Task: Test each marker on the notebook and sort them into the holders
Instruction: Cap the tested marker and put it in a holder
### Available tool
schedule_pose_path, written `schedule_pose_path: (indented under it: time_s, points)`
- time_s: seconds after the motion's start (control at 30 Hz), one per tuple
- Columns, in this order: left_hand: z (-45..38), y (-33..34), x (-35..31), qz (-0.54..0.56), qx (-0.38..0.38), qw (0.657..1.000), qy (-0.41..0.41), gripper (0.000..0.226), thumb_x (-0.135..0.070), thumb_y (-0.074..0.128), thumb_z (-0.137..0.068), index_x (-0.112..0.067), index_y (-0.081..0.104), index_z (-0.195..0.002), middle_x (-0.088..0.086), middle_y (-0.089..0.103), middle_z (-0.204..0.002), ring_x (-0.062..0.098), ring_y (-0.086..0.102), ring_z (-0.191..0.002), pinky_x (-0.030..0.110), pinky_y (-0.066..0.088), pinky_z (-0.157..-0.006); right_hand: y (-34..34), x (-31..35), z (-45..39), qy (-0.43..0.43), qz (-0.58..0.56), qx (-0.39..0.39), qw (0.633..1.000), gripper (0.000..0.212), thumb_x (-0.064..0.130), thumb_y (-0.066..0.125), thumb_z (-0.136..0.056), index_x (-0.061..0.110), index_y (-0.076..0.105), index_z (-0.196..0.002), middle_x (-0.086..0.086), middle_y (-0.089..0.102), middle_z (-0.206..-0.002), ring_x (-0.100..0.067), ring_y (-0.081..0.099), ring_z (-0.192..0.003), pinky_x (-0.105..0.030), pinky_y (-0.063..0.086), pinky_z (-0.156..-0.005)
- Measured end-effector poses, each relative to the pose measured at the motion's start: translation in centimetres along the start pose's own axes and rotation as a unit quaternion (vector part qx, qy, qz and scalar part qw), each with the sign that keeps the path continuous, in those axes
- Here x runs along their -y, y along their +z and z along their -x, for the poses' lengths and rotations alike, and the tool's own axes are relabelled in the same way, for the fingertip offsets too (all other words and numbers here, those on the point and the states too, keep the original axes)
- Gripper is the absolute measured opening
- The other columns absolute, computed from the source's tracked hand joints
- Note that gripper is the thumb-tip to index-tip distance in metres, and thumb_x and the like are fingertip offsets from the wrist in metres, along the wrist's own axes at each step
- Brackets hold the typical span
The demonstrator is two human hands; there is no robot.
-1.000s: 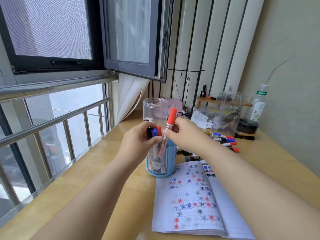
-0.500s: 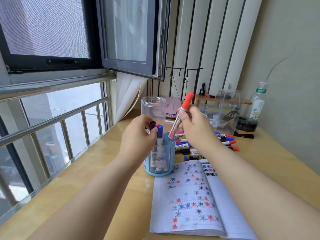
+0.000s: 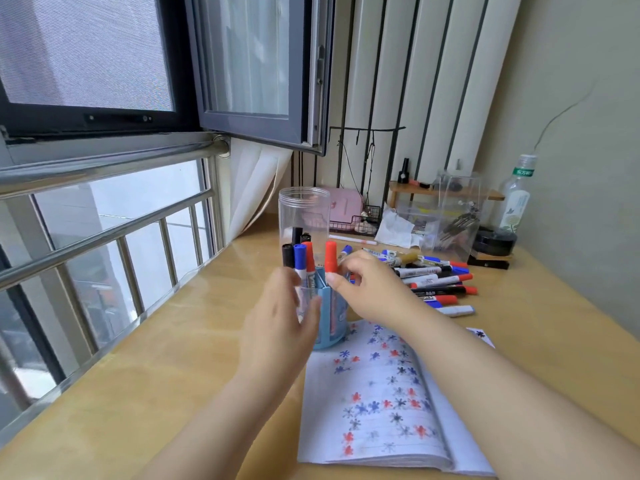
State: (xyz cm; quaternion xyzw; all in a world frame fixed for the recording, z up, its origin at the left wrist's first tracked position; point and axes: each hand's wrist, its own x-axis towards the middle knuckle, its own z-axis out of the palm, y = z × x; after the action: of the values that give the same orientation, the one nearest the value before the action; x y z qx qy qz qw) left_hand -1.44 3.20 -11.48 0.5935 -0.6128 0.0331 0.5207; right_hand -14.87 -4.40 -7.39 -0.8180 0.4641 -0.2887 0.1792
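A blue holder (image 3: 334,318) stands on the wooden table just beyond the open notebook (image 3: 374,403), whose page is covered in red, blue and black marks. Black, blue and red-capped markers (image 3: 300,255) stand upright in it. My right hand (image 3: 375,291) pinches another red-capped marker (image 3: 330,259) just under its cap, with the barrel down inside the holder. My left hand (image 3: 280,323) is blurred, its fingers loose against the holder's left side. A clear jar (image 3: 304,213) behind holds black markers. Several loose markers (image 3: 434,278) lie to the right.
An open window sash (image 3: 256,71) juts over the table's far left, with a metal railing (image 3: 104,233) along the left edge. At the back right stand a clear box (image 3: 457,216), a water bottle (image 3: 516,202), a black round case (image 3: 495,242) and a crumpled tissue (image 3: 394,226).
My right hand has lowered the red-capped marker from above the holder down into it. My left hand has loosened its grip on the holder's top and slid down its side.
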Motion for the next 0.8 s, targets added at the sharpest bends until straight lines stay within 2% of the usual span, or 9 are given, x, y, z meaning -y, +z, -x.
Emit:
schedule_pose_path:
  time_s: [0.07, 0.17, 0.23, 0.3, 0.4, 0.53, 0.63, 0.73, 0.8]
  points:
    - [0.8, 0.9, -0.6, -0.024, 0.051, 0.998, -0.002, 0.030, -0.033, 0.061, -0.084, -0.026, 0.033, -0.094, -0.011, 0.045, -0.075, 0.019, 0.052, -0.066, 0.031, 0.034, -0.053, -0.4, -0.6, 0.4, 0.001, -0.037, -0.020, 0.999, 0.020, 0.036, 0.058, -0.091, 0.020, 0.061, -0.102, 0.008, 0.045, -0.111, 0.002, 0.044, -0.079, -0.019, 0.034, -0.081]
    - [0.9, 2.1, -1.1, -0.043, 0.080, 0.994, -0.058, 0.032, -0.035, 0.061, -0.085, -0.024, 0.033, -0.096, -0.006, 0.051, -0.079, 0.024, 0.056, -0.072, 0.033, 0.039, -0.054, -1.6, -2.2, 1.2, 0.052, -0.100, -0.068, 0.991, 0.022, 0.032, 0.061, -0.089, 0.026, 0.058, -0.110, 0.007, 0.046, -0.116, -0.004, 0.054, -0.080, -0.018, 0.039, -0.071]
    - [0.8, 2.5, -0.9, -0.047, 0.060, 0.994, -0.076, 0.029, -0.027, 0.060, -0.086, -0.022, 0.034, -0.100, -0.002, 0.052, -0.081, 0.029, 0.056, -0.074, 0.036, 0.040, -0.056, -2.4, -3.7, 2.1, 0.105, -0.115, -0.066, 0.986, 0.022, 0.030, 0.060, -0.090, 0.024, 0.057, -0.111, 0.005, 0.054, -0.111, -0.006, 0.057, -0.084, -0.017, 0.042, -0.068]
    - [0.7, 2.8, -0.6, -0.042, 0.041, 0.995, -0.078, 0.027, -0.019, 0.058, -0.086, -0.020, 0.036, -0.100, 0.000, 0.049, -0.080, 0.032, 0.054, -0.073, 0.037, 0.040, -0.056, -3.0, -5.6, 3.0, 0.144, -0.116, -0.060, 0.981, 0.023, 0.026, 0.059, -0.091, 0.019, 0.058, -0.112, 0.001, 0.061, -0.103, -0.005, 0.055, -0.077, -0.018, 0.042, -0.065]
    - [0.4, 3.2, -0.7, -0.050, 0.031, 0.996, -0.060, 0.021, -0.017, 0.058, -0.086, -0.016, 0.037, -0.092, -0.001, 0.047, -0.076, 0.029, 0.050, -0.067, 0.036, 0.038, -0.053, -3.6, -8.4, 4.5, 0.173, -0.093, -0.073, 0.978, 0.017, 0.019, 0.059, -0.091, 0.016, 0.060, -0.108, 0.002, 0.060, -0.093, -0.010, 0.053, -0.069, -0.020, 0.043, -0.057]
    - [0.3, 3.6, -0.5, -0.067, 0.024, 0.997, -0.016, 0.025, -0.013, 0.064, -0.083, -0.014, 0.038, -0.082, -0.002, 0.043, -0.071, 0.030, 0.045, -0.060, 0.031, 0.029, -0.046, -4.0, -11.6, 6.4, 0.172, -0.041, -0.074, 0.981, 0.011, 0.009, 0.060, -0.088, 0.017, 0.060, -0.096, 0.000, 0.057, -0.083, -0.011, 0.049, -0.064, -0.013, 0.039, -0.054]
    - [0.7, 4.0, 0.2, -0.088, 0.033, 0.994, 0.049, 0.035, -0.006, 0.072, -0.075, -0.012, 0.039, -0.078, 0.002, 0.046, -0.070, 0.032, 0.045, -0.051, 0.030, 0.033, -0.040, -4.1, -13.4, 7.0, 0.149, 0.025, -0.056, 0.987, 0.014, 0.007, 0.060, -0.087, 0.015, 0.064, -0.098, 0.005, 0.055, -0.078, -0.005, 0.045, -0.060, -0.009, 0.038, -0.059]
    - [0.7, 4.2, 0.8, -0.106, 0.033, 0.991, 0.071, 0.034, -0.001, 0.077, -0.068, -0.007, 0.044, -0.073, 0.007, 0.050, -0.069, 0.030, 0.045, -0.047, 0.029, 0.033, -0.037, -4.2, -14.4, 6.9, 0.116, 0.069, -0.044, 0.990, 0.014, 0.008, 0.061, -0.087, 0.016, 0.063, -0.098, 0.005, 0.052, -0.086, -0.001, 0.044, -0.065, -0.010, 0.035, -0.062]
    - [0.5, 4.2, 1.1, -0.108, 0.034, 0.992, 0.061, 0.031, 0.000, 0.077, -0.068, -0.006, 0.046, -0.071, 0.006, 0.050, -0.069, 0.030, 0.046, -0.049, 0.030, 0.036, -0.038, -4.0, -14.5, 6.4, 0.091, 0.103, -0.044, 0.989, 0.022, 0.008, 0.060, -0.088, 0.015, 0.062, -0.109, 0.005, 0.049, -0.097, -0.002, 0.048, -0.078, -0.016, 0.036, -0.075]
